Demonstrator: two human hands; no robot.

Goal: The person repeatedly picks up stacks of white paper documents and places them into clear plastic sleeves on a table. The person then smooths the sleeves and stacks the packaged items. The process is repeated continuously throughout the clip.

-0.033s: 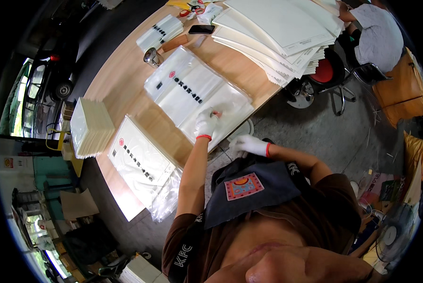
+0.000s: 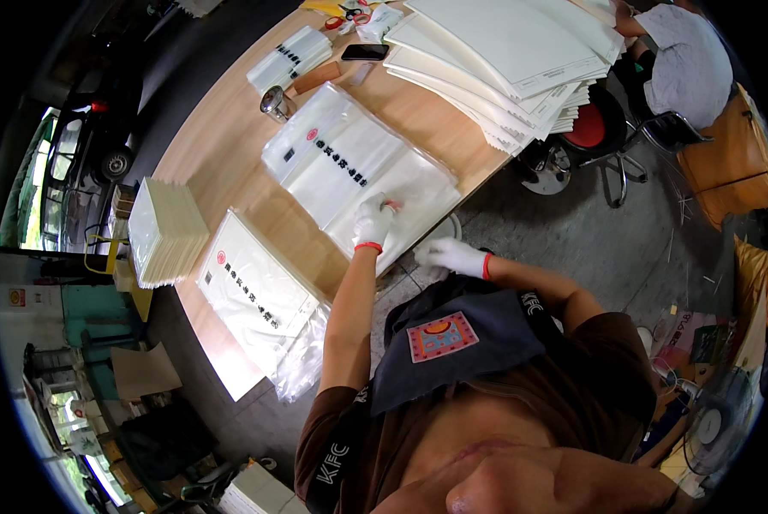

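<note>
My left hand (image 2: 373, 224), in a white glove with a red cuff, lies on the near end of a stack of clear plastic bags (image 2: 349, 167) with dark print and a red emblem. Its fingers reach forward over the plastic, and a bare fingertip shows at its right side. Off the table's near edge, in front of my apron, is my right hand (image 2: 454, 256), gloved the same way. Its fingers are bent and blurred, so what they hold, if anything, is unclear. Left of the bags lies a bagged white pad of sheets (image 2: 251, 278), its loose plastic hanging over the edge.
On the wooden table (image 2: 200, 154) stand a tall stack of wrapped sheets (image 2: 165, 231), a metal cup (image 2: 275, 103), a phone (image 2: 365, 52), scissors (image 2: 355, 13) and fanned white sheets (image 2: 512, 51). Another person (image 2: 688, 64) sits at the far right. A red-seated stool (image 2: 585, 128) stands nearby.
My right hand has shifted slightly up and toward the table. My left hand stays on the bags.
</note>
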